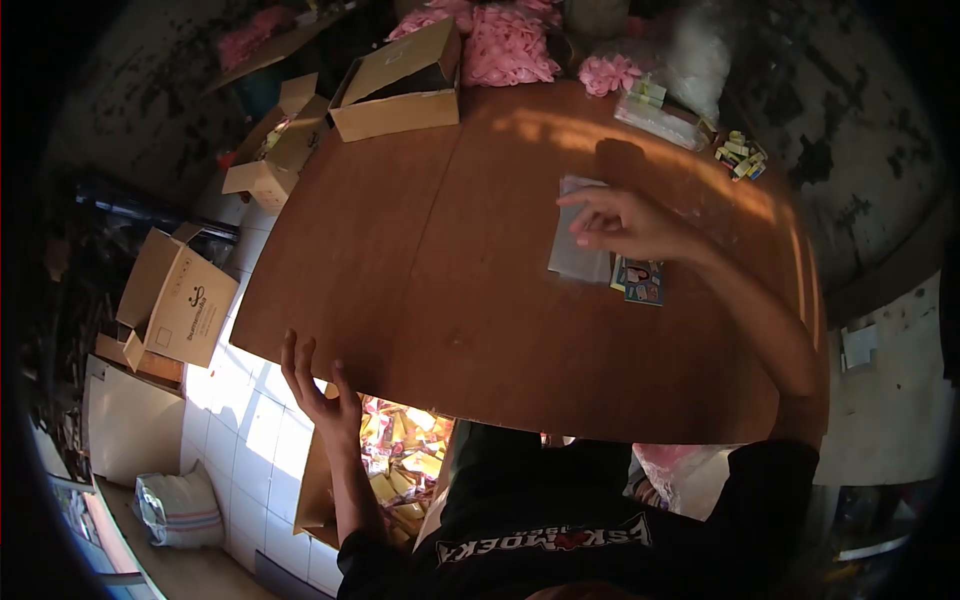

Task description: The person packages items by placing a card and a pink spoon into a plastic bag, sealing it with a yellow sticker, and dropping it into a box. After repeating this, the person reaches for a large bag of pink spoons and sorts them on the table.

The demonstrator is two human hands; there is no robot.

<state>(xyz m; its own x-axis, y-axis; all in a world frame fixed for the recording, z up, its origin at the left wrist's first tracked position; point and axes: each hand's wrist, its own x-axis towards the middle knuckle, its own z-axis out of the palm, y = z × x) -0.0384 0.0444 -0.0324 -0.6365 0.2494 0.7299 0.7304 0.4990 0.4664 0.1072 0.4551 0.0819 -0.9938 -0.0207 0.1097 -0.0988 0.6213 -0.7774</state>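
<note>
My right hand is over a stack of clear plastic sleeves on the brown table. Its index finger stretches out and the others curl loosely, with nothing showing between them. Beside the sleeves, just below that wrist, lie small printed cards in blue with a yellow edge. At the table's near left edge, my left hand has its fingers spread and holds nothing. Right below it stands an open carton full of small yellow and red packets.
Along the far edge are an open cardboard box, pink bundles, a clear plastic pack and several small yellow boxes. More cartons stand left of the table, and a white sack sits on the floor.
</note>
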